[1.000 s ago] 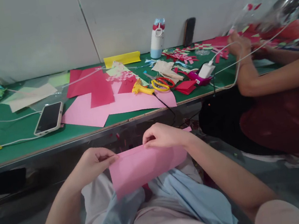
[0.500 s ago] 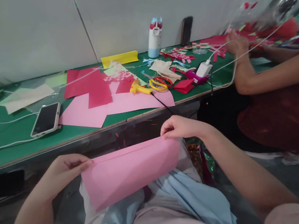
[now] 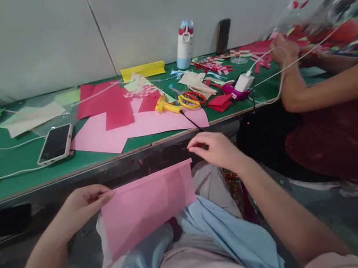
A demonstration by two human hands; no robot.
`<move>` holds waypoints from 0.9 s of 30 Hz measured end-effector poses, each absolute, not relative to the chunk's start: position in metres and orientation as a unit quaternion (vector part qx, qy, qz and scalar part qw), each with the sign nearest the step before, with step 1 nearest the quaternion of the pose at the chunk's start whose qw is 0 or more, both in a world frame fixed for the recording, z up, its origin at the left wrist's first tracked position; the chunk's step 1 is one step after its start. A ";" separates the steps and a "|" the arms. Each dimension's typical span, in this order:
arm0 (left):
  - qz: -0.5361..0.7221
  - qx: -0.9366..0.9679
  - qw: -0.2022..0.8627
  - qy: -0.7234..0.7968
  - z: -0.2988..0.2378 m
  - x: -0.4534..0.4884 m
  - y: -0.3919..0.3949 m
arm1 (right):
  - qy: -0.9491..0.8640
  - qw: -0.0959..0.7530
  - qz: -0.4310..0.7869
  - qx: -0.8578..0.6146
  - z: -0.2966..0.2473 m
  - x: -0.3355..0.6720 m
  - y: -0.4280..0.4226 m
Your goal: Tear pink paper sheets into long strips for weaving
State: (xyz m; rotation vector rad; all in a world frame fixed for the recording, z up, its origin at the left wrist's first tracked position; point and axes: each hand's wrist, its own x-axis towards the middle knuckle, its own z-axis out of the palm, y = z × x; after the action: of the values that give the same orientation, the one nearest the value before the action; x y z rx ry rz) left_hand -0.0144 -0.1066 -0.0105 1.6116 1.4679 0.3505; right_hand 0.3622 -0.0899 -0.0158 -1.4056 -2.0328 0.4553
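Note:
A folded pink paper sheet hangs over my lap, below the table's front edge. My left hand pinches its left end at the fold. My right hand is off the sheet, just right of its upper right corner, with fingers loosely curled and nothing in them. Blue and pale cloth lies on my legs under the paper.
The green table carries pink and red sheets, a phone, a yellow glue gun, scissors, a bottle and a charger. A person in red sits at the right, hands on the table.
My right hand has let go of the pink sheet's right corner and lifted away. The sheet now hangs from my left hand alone and its right end sits further left.

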 end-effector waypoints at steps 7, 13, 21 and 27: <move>0.264 0.636 0.459 0.561 -0.011 0.046 -0.110 | -0.851 0.336 0.127 -0.382 -0.022 0.273 -0.116; 0.361 0.580 0.484 0.547 -0.008 0.078 -0.119 | -0.824 0.374 0.143 -0.402 -0.028 0.255 -0.119; 0.380 0.550 0.550 0.501 -0.003 0.086 -0.130 | -0.797 0.420 0.160 -0.403 -0.030 0.256 -0.117; 0.400 0.583 0.447 0.548 0.001 0.087 -0.137 | -0.783 0.456 0.179 -0.383 -0.029 0.256 -0.117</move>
State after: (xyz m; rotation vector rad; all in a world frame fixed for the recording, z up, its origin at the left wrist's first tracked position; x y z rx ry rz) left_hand 0.0873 -0.1365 0.0006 1.4437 1.3562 0.9913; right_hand 0.2559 -0.1170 -0.0295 -0.9442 -1.9320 0.4424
